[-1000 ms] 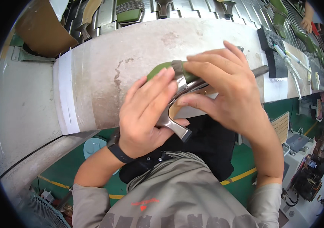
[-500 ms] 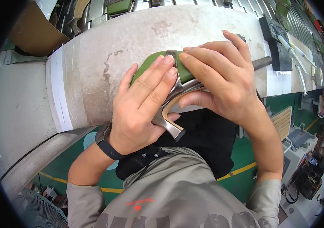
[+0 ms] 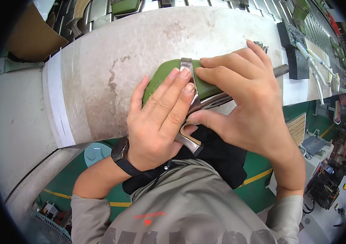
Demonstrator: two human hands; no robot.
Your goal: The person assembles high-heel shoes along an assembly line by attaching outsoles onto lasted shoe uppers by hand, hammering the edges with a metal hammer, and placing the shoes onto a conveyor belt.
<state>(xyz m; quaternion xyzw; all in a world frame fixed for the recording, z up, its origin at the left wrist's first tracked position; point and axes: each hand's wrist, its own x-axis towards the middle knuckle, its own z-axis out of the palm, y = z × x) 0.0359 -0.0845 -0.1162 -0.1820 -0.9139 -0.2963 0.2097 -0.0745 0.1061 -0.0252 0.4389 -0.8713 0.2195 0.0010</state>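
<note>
A green rounded piece (image 3: 162, 75) with a shiny metal band (image 3: 194, 91) lies at the near side of the pale bench; its exact kind I cannot tell. From its near side juts a curved metal arm (image 3: 189, 143), tan on its inner curve and dark at its tip. My left hand (image 3: 152, 124) rests over the green piece, fingers stretched toward the band, thumb tucked beneath by the curved arm. My right hand (image 3: 248, 99) grips the other side, fingertips on top by the band, thumb underneath. A dark rod (image 3: 281, 70) shows beyond my right hand.
The bench (image 3: 148, 36) has a curved near edge. A black block (image 3: 295, 51) with white tube-like tools (image 3: 309, 59) stands at its right. Cardboard (image 3: 34, 34) sits at the far left, and a slatted metal surface (image 3: 205, 3) with similar green pieces runs along the back.
The green piece and both hands have shifted slightly toward me in the picture. My right thumb has come in closer to the metal band and curved arm.
</note>
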